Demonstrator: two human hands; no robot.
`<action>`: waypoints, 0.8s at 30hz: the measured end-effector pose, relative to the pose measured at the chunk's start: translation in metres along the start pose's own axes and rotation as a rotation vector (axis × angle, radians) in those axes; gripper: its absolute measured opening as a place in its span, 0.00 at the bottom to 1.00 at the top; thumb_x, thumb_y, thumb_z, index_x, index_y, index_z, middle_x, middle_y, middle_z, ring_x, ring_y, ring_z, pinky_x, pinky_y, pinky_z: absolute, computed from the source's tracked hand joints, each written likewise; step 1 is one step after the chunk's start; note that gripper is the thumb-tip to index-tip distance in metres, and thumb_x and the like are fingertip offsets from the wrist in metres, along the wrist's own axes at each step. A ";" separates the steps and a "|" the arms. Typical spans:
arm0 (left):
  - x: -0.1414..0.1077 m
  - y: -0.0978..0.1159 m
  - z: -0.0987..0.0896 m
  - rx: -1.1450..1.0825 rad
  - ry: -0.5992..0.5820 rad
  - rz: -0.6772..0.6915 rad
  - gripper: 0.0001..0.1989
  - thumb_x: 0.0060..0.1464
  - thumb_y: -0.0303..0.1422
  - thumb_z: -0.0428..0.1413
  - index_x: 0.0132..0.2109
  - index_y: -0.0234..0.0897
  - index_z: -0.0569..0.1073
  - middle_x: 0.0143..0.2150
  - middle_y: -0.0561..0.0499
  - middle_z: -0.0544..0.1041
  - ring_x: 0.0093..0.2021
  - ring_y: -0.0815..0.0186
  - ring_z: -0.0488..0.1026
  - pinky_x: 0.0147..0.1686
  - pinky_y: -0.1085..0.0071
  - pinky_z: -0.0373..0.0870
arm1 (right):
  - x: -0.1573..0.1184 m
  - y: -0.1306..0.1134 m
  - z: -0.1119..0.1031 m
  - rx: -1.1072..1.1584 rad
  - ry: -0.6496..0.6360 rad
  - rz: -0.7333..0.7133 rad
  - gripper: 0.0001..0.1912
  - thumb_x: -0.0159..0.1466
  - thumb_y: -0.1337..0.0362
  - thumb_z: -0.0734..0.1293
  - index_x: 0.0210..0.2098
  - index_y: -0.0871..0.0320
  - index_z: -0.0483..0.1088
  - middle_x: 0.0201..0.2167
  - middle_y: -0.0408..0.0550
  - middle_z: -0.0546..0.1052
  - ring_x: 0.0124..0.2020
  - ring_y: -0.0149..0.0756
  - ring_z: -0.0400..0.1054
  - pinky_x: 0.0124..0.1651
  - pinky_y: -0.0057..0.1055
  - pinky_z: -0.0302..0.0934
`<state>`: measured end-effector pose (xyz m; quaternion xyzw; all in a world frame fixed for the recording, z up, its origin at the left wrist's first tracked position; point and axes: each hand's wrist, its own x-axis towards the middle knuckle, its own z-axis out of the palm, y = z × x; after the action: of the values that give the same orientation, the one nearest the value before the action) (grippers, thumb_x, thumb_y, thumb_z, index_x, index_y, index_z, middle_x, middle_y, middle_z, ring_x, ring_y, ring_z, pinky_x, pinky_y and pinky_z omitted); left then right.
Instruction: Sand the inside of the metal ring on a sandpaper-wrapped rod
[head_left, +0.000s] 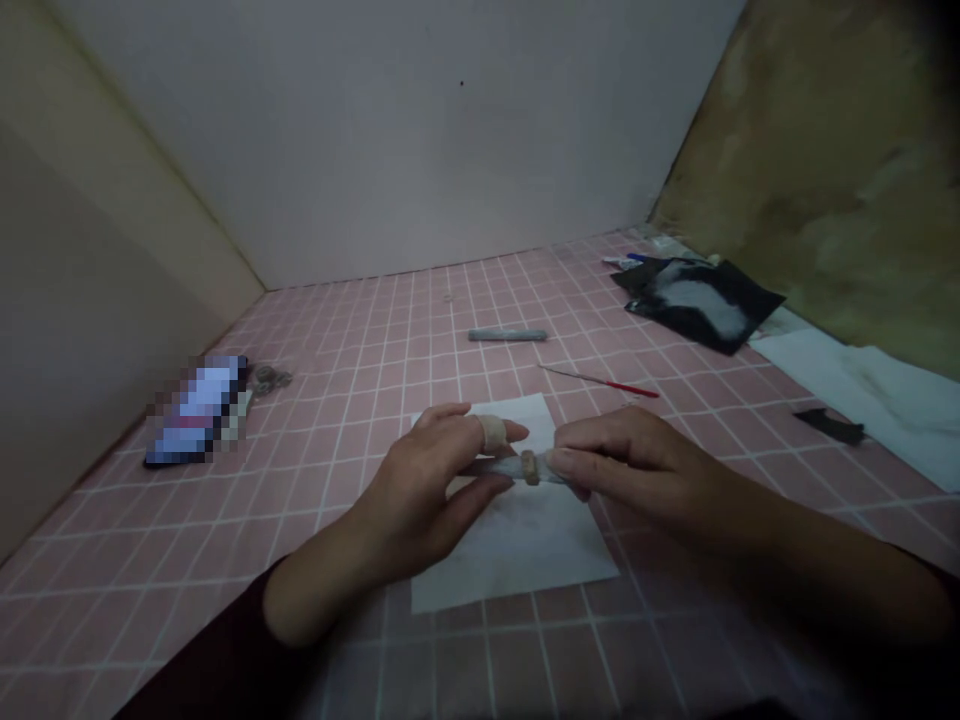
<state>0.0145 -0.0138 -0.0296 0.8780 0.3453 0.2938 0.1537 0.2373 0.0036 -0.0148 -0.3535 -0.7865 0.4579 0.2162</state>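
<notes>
Between my hands lies a thin grey rod (500,466) with a brownish ring-like band (530,467) around it. My left hand (442,477) has its fingers wrapped about the rod's left part, and a pale bandage (492,433) covers one finger. With thumb and fingers pinched, my right hand (619,455) grips the rod's right end beside the band. Under both hands a white paper sheet (525,555) with faint smudges rests on the pink checked surface.
Ahead lie another grey rod (508,335) and a thin red-handled tool (630,388). On the left are a phone (199,410) and a small grey heap (270,379). Black sheet (731,335), dark scrap (829,425) and white paper (892,400) sit right, by the wall.
</notes>
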 end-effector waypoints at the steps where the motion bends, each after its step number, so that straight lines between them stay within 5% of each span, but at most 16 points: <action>1: 0.000 0.000 -0.001 0.014 0.009 0.008 0.16 0.57 0.26 0.55 0.52 0.41 0.65 0.47 0.51 0.77 0.47 0.65 0.75 0.61 0.56 0.57 | 0.000 0.000 -0.002 -0.005 0.009 -0.005 0.20 0.66 0.59 0.58 0.19 0.60 0.58 0.18 0.38 0.56 0.22 0.26 0.54 0.27 0.27 0.49; 7: 0.003 0.006 0.000 -0.053 -0.063 -0.030 0.18 0.56 0.28 0.56 0.53 0.39 0.64 0.51 0.47 0.74 0.51 0.62 0.71 0.56 0.60 0.64 | 0.000 0.001 0.004 -0.052 0.017 -0.029 0.19 0.66 0.62 0.58 0.19 0.60 0.59 0.17 0.37 0.55 0.21 0.24 0.52 0.25 0.26 0.47; 12: 0.000 0.006 0.004 -0.091 -0.083 -0.047 0.14 0.57 0.28 0.56 0.49 0.39 0.65 0.44 0.51 0.75 0.46 0.64 0.72 0.53 0.62 0.65 | 0.000 0.002 0.008 -0.054 -0.010 -0.015 0.19 0.66 0.63 0.58 0.19 0.60 0.56 0.18 0.38 0.55 0.21 0.24 0.52 0.25 0.26 0.46; 18: 0.001 0.005 -0.004 -0.066 -0.027 -0.102 0.13 0.54 0.28 0.57 0.47 0.39 0.67 0.45 0.51 0.75 0.46 0.64 0.72 0.53 0.62 0.64 | -0.002 0.004 -0.003 -0.008 0.006 -0.018 0.20 0.67 0.59 0.58 0.19 0.60 0.59 0.18 0.39 0.58 0.23 0.26 0.56 0.27 0.27 0.49; 24: 0.001 0.004 0.004 -0.077 -0.109 -0.050 0.20 0.55 0.23 0.55 0.53 0.42 0.63 0.49 0.53 0.75 0.48 0.66 0.74 0.61 0.58 0.55 | 0.002 0.008 0.007 -0.031 -0.010 0.012 0.19 0.66 0.62 0.58 0.19 0.60 0.57 0.18 0.39 0.58 0.22 0.26 0.55 0.26 0.27 0.47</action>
<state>0.0197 -0.0162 -0.0306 0.8773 0.3468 0.2545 0.2130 0.2345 0.0042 -0.0252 -0.3592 -0.7925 0.4487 0.2037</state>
